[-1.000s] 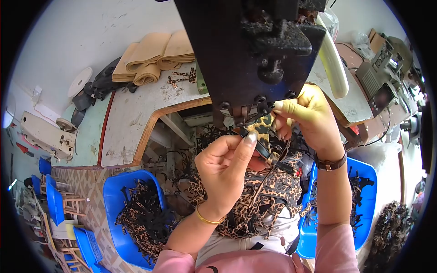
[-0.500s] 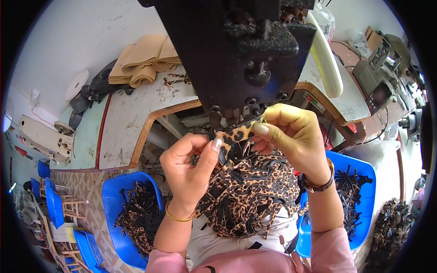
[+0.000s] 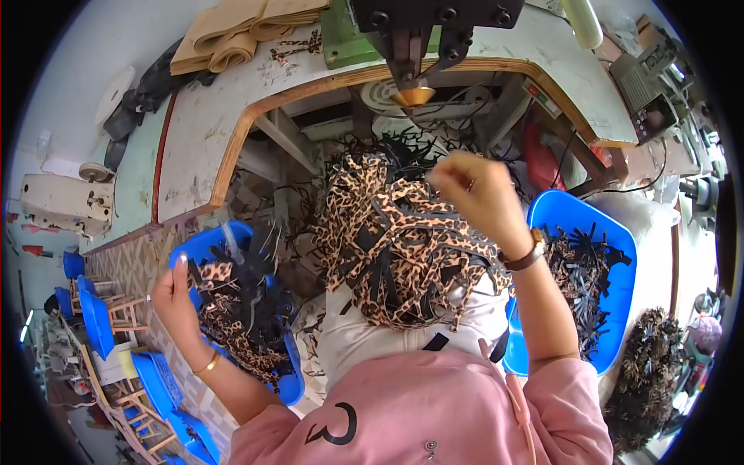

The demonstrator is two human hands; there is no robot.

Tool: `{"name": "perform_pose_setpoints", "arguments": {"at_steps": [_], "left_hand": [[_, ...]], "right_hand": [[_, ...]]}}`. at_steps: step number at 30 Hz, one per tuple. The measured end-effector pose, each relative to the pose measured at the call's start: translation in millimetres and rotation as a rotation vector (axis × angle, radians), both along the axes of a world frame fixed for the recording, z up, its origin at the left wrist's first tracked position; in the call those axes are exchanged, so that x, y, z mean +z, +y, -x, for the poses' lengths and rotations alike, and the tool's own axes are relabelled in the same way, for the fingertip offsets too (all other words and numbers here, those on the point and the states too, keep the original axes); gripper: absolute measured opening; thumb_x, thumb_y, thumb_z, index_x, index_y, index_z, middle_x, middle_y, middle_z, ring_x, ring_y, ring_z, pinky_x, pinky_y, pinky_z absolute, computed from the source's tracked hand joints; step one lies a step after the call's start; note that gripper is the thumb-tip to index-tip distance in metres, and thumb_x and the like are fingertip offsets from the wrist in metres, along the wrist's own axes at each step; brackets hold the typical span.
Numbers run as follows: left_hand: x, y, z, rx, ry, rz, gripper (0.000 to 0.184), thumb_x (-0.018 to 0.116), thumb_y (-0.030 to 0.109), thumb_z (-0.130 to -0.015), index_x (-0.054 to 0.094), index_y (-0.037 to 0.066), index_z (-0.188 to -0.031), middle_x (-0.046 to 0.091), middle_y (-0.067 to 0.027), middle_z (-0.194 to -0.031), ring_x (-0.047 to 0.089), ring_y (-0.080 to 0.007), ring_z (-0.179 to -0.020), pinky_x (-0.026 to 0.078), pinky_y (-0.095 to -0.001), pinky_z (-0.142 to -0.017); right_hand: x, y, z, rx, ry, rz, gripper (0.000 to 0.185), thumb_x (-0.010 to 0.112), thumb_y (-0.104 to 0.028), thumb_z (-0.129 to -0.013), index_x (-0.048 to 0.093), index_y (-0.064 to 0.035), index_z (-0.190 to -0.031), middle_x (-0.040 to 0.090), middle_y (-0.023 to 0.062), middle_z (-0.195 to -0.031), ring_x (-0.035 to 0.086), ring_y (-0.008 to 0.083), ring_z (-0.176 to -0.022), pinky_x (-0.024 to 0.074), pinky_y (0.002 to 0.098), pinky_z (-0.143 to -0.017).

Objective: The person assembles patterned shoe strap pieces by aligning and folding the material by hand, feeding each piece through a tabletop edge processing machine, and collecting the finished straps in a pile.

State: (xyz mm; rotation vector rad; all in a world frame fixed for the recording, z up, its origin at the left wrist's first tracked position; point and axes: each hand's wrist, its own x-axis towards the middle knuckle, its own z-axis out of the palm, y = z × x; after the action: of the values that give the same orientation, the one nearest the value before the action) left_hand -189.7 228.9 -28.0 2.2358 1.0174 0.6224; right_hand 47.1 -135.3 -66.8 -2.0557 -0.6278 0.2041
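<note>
My left hand (image 3: 174, 301) is at the left blue tub (image 3: 293, 387), thumb raised apart from the fingers. Just beside the thumb is a leopard-print strip (image 3: 215, 272), above the tub's heap of leopard and black pieces; it looks loose from the hand. Blurred black strips show near it. My right hand (image 3: 482, 195), smeared by motion, hovers over a large pile of leopard-print strips (image 3: 411, 240) on my lap. Its fingers are curled together, and whatever is between them cannot be made out.
The black machine head (image 3: 434, 23) hangs over the cut-out workbench (image 3: 205, 167), with a brass-coloured cone (image 3: 413, 97) below it. Another blue tub (image 3: 618, 232) holds strips on my right. Folded tan sheets (image 3: 225, 35) lie on the bench; a dark bundle (image 3: 647, 380) stands at far right.
Both hands have left the machine, where they held a leopard-print strip together. The left swung out to the left tub; the right drew over the lap pile. The view has tilted down.
</note>
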Motion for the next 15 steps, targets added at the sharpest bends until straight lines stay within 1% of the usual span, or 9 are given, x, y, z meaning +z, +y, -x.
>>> {"name": "perform_pose_setpoints", "arguments": {"at_steps": [1,3,4,5,6,8,9,13,15], "left_hand": [[-21,35,33,0.058,0.245,-0.083,0.041,0.060,0.030,-0.088,0.058,-0.002,-0.061,0.055,-0.0019,-0.055,0.045,-0.0077,-0.052,0.035,-0.0288,-0.050],[-94,86,91,0.122,0.367,-0.181,0.046,0.065,0.035,-0.082,0.055,-0.001,-0.054,0.051,-0.0088,-0.048,0.046,-0.0186,-0.045,0.035,-0.0363,-0.051],[-112,86,103,0.215,0.610,-0.191,0.039,0.068,0.035,-0.078,0.060,0.001,-0.062,0.057,-0.0154,-0.058,0.051,-0.0320,-0.052,0.039,-0.0415,-0.055],[-154,94,132,0.269,0.640,-0.452,0.031,0.068,0.033,-0.077,0.063,0.003,-0.075,0.063,-0.0181,-0.073,0.057,-0.0369,-0.065,0.044,-0.0434,-0.061],[-170,103,151,0.164,0.695,-0.438,0.031,0.069,0.034,-0.075,0.064,0.004,-0.085,0.064,-0.0181,-0.083,0.060,-0.0380,-0.077,0.047,-0.0451,-0.069],[-150,80,131,0.165,0.511,-0.533,0.029,0.070,0.030,-0.076,0.064,0.004,-0.084,0.065,-0.0168,-0.080,0.061,-0.0356,-0.073,0.048,-0.0415,-0.069],[-128,67,108,0.112,0.427,-0.420,0.025,0.069,0.026,-0.078,0.065,0.003,-0.087,0.065,-0.0156,-0.080,0.062,-0.0304,-0.072,0.048,-0.0377,-0.068],[-27,-26,-22,-0.284,-0.012,0.095,0.021,0.057,0.015,-0.090,0.064,-0.004,-0.097,0.066,-0.0053,-0.084,0.060,-0.0097,-0.076,0.047,-0.0231,-0.068],[6,-92,-73,-0.617,-0.193,0.359,0.022,0.055,0.014,-0.091,0.062,-0.002,-0.104,0.066,-0.0062,-0.086,0.061,-0.0110,-0.079,0.047,-0.0225,-0.069]], "right_hand": [[-27,3,7,0.040,-0.177,0.060,0.023,0.069,-0.022,-0.078,0.062,-0.0030,-0.090,0.056,0.0013,-0.063,0.056,0.0156,-0.063,0.0459,0.0282,-0.060],[-69,11,23,0.073,-0.410,0.176,0.030,0.071,-0.026,-0.074,0.064,-0.0036,-0.092,0.059,0.0042,-0.072,0.056,0.0249,-0.074,0.0454,0.0345,-0.074],[-80,16,33,0.065,-0.463,0.234,0.032,0.071,-0.028,-0.073,0.064,-0.0038,-0.092,0.061,0.0053,-0.076,0.054,0.0281,-0.080,0.0437,0.0365,-0.079],[-85,23,38,0.048,-0.446,0.266,0.029,0.071,-0.025,-0.072,0.063,-0.0040,-0.090,0.060,0.0056,-0.080,0.054,0.0260,-0.083,0.0418,0.0357,-0.082],[-79,25,40,0.051,-0.456,0.255,0.029,0.071,-0.025,-0.072,0.063,-0.0040,-0.090,0.060,0.0056,-0.080,0.054,0.0260,-0.083,0.0418,0.0357,-0.082],[-64,26,43,0.073,-0.382,0.163,0.027,0.072,-0.020,-0.071,0.062,-0.0029,-0.090,0.060,0.0086,-0.076,0.056,0.0270,-0.077,0.0444,0.0374,-0.076],[-59,25,41,0.149,-0.292,0.010,0.022,0.070,-0.015,-0.074,0.062,-0.0002,-0.089,0.060,0.0109,-0.072,0.058,0.0270,-0.065,0.0460,0.0358,-0.064],[12,21,44,0.280,-0.041,-0.157,0.015,0.066,-0.008,-0.077,0.063,0.0033,-0.086,0.061,0.0130,-0.071,0.058,0.0223,-0.058,0.0433,0.0291,-0.053],[46,17,37,0.304,-0.030,-0.170,0.015,0.069,-0.009,-0.075,0.065,0.0023,-0.084,0.060,0.0120,-0.068,0.058,0.0192,-0.058,0.0427,0.0278,-0.053]]}}
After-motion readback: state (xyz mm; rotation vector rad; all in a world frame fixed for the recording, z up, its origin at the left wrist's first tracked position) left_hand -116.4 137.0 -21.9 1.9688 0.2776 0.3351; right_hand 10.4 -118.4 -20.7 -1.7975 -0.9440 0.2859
